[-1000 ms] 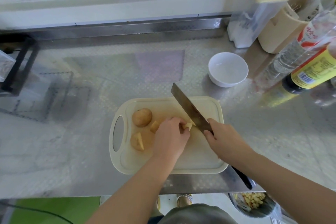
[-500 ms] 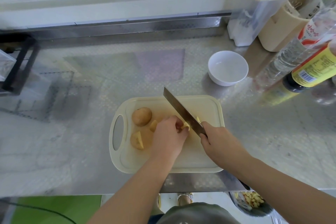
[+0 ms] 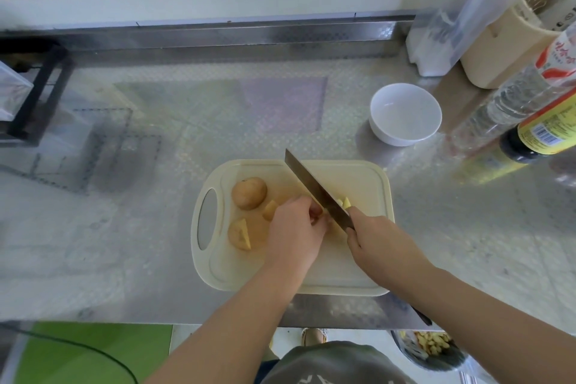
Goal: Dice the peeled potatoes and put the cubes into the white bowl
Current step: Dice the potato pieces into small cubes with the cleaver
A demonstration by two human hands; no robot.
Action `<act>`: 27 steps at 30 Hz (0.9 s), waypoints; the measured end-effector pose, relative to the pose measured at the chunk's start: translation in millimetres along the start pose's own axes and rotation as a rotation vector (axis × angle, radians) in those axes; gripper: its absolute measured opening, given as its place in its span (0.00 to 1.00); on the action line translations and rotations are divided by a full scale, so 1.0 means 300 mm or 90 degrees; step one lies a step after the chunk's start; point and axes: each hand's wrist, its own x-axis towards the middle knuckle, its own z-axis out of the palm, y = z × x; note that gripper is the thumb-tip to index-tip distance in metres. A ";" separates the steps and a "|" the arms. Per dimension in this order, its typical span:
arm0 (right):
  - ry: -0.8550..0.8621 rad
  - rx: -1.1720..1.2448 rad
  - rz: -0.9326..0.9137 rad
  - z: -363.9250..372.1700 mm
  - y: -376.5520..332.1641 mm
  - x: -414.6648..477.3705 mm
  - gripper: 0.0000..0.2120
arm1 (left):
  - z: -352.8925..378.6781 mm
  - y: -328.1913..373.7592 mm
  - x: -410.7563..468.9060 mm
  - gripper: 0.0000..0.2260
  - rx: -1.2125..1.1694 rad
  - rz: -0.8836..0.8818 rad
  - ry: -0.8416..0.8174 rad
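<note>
Left hand [image 3: 296, 227] curls over a hidden potato piece on the board [image 3: 364, 184], right hand [image 3: 374, 240] grips the knife [image 3: 311, 187] just beside its fingertips [image 3: 315, 212]; a slip may cut them or roll the piece; empty bowl [image 3: 402, 139] at the board's 1 o'clock.

The left hand [image 3: 294, 227] curls over a mostly hidden potato piece [image 3: 326, 214] on the cutting board [image 3: 367, 184]. The right hand [image 3: 378, 243] grips the knife [image 3: 314, 188], whose blade lies just beside the left fingertips. Cut bits [image 3: 346, 203] lie beyond the blade. A whole potato [image 3: 249, 193] and a wedge [image 3: 239, 234] lie left of the left hand. The white bowl [image 3: 405, 114] sits well beyond the right hand.
</note>
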 end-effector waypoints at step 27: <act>0.026 -0.035 -0.081 -0.042 0.065 -0.026 0.07 | -0.002 -0.013 0.008 0.07 0.045 0.038 -0.025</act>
